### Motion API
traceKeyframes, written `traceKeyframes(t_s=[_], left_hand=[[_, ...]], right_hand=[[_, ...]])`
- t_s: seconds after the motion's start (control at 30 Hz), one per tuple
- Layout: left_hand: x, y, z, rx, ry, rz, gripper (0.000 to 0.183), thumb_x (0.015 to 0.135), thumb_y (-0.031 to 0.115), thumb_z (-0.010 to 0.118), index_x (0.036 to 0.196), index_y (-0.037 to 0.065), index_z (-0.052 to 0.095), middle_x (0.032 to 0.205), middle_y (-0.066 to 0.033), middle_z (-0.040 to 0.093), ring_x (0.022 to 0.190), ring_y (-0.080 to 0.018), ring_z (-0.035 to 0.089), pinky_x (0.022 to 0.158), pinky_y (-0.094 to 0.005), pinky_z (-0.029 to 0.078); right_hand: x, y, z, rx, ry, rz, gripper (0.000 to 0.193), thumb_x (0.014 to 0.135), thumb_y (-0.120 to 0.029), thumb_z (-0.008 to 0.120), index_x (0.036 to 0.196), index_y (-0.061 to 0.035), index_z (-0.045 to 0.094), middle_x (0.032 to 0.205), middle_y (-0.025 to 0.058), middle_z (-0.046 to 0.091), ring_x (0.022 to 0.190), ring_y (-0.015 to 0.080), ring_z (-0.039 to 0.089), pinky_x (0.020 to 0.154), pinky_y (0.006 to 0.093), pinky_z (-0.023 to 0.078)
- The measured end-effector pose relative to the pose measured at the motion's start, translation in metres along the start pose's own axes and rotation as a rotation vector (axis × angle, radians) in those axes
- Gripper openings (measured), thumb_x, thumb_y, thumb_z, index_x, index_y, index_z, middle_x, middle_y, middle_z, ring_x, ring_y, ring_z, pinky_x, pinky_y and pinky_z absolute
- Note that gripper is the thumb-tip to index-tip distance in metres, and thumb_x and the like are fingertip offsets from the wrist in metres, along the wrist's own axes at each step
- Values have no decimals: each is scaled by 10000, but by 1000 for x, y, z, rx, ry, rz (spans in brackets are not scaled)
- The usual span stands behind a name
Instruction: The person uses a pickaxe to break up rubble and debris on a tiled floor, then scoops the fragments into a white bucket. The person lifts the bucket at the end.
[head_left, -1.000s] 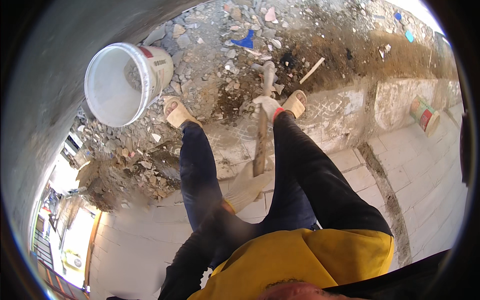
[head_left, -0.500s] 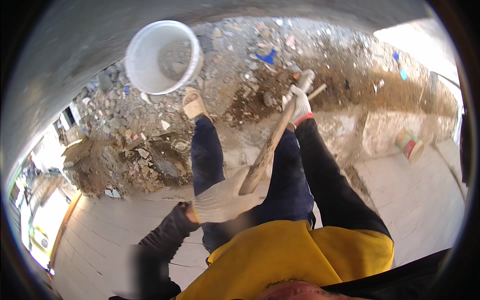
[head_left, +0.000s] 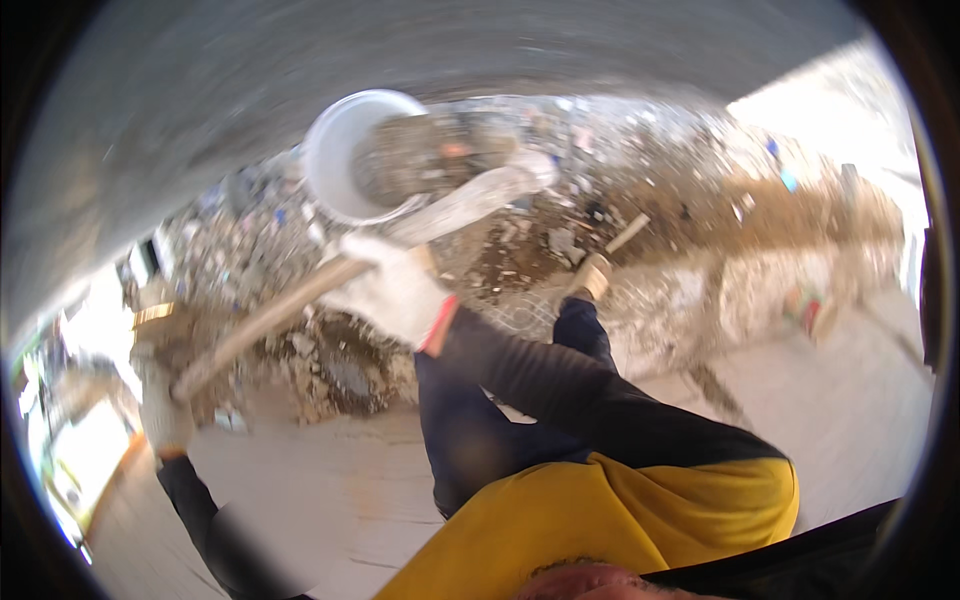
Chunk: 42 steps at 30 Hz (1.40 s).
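Both my hands grip a long wooden-handled hoe [head_left: 270,318], held slanting up to the right. My left hand [head_left: 163,405], in a pale knitted glove, is closed round the lower handle end at the far left. Farther up, my right hand [head_left: 395,295], in a white glove with a red cuff, is closed on the handle. A blurred load of soil and rubble [head_left: 440,155] sits at the hoe's head, over the right side of a white bucket [head_left: 330,150]. The load hides the blade and part of the bucket's inside.
Rubble [head_left: 240,235] lies round the bucket, below a grey wall [head_left: 250,100]. My sandalled foot [head_left: 595,277] stands beside a short stick [head_left: 628,232] and dug brown soil. A coloured tub [head_left: 815,312] lies at right on the pale paving [head_left: 770,370].
The hoe has swung left and up from the soil to the bucket, now carrying rubble. My left hand moved far left, my right hand left across my body.
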<state>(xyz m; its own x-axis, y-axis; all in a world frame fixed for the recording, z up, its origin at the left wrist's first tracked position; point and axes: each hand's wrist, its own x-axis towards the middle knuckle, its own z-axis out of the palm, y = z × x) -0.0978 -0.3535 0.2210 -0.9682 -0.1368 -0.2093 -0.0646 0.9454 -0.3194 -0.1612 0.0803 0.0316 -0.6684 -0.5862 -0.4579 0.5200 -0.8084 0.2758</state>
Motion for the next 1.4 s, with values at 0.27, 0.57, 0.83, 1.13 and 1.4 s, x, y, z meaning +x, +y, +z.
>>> traceKeyframes(t_s=[0.27, 0.57, 0.83, 1.13, 1.4], left_hand=[[-47, 310, 136, -856, -1246, 221, 485, 938, 296, 832, 1310, 8, 713, 983, -95, 772, 847, -178, 731, 740, -337, 608], [-44, 704, 250, -911, -1053, 563, 541, 910, 396, 713, 1267, -8, 662, 1012, -299, 752, 966, -512, 727, 825, -541, 572], [31, 698, 328, -1370, -1841, 162, 244, 945, 263, 797, 1015, 84, 646, 741, -31, 655, 528, -129, 606, 473, -295, 466], [-63, 582, 260, -1559, -1959, -416, 140, 1002, 155, 700, 1057, 74, 599, 702, -6, 591, 526, -135, 548, 486, -309, 467], [-110, 528, 234, -1362, -1855, -103, 235, 972, 248, 741, 1111, 79, 658, 834, -6, 639, 609, -122, 590, 562, -315, 494]], right_hand=[[-87, -156, -180, -12, 520, -418, 276, 916, -206, 834, 992, -101, 590, 872, 41, 619, 805, 274, 692, 989, 612, 623], [-151, -430, -349, -413, 915, -918, 152, 1061, -172, 717, 1055, -79, 597, 830, 39, 612, 688, 185, 670, 774, 414, 723], [-19, -459, -479, -870, 1044, -571, 201, 1061, -158, 643, 1029, 37, 680, 765, 111, 599, 622, 265, 657, 573, 492, 616], [-30, -294, -437, -1181, 1309, -197, 183, 989, -157, 686, 1162, -116, 643, 848, 77, 672, 729, 291, 711, 562, 493, 537], [-53, -233, -369, -560, 1109, -383, 300, 949, -121, 734, 1129, -26, 514, 801, 104, 564, 534, 262, 627, 461, 455, 573]])
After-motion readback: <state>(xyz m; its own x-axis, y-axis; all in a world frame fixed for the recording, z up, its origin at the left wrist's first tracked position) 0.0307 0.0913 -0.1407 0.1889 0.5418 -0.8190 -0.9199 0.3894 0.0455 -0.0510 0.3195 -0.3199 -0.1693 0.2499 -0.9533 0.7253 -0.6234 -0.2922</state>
